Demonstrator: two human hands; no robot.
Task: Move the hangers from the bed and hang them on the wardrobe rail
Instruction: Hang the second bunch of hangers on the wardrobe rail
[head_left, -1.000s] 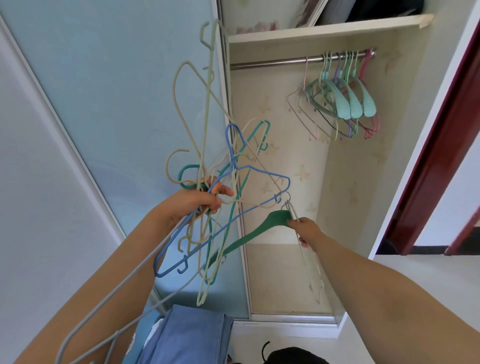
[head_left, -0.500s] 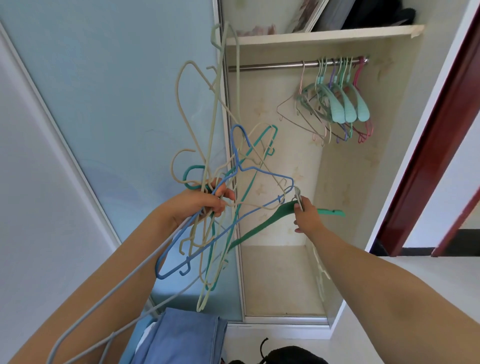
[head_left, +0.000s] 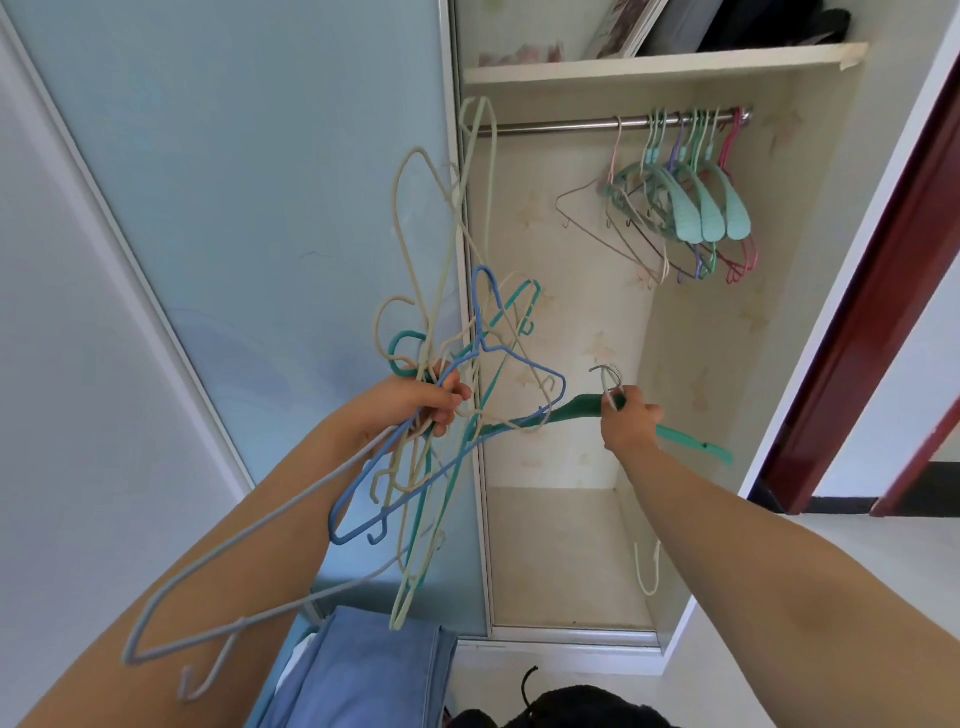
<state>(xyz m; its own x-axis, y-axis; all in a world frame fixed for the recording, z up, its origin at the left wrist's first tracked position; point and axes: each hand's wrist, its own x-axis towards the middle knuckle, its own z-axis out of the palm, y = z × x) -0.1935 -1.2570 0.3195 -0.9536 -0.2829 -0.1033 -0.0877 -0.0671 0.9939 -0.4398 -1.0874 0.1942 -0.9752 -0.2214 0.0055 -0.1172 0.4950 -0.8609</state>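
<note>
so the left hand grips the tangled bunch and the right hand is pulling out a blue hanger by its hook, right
Not quite: the hanger in the right hand is green, not blue, as the head view shows. The left hand does grip the tangled bunch.

Hangers (head_left: 691, 208) on wardrobe rail (head_left: 571, 124)

Rail (head_left: 561, 124) left stretch bare; hung hangers (head_left: 691, 202) crowd right end.

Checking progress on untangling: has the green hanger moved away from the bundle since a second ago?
Yes. The green hanger has slid rightward, farther into the wardrobe opening.
</note>
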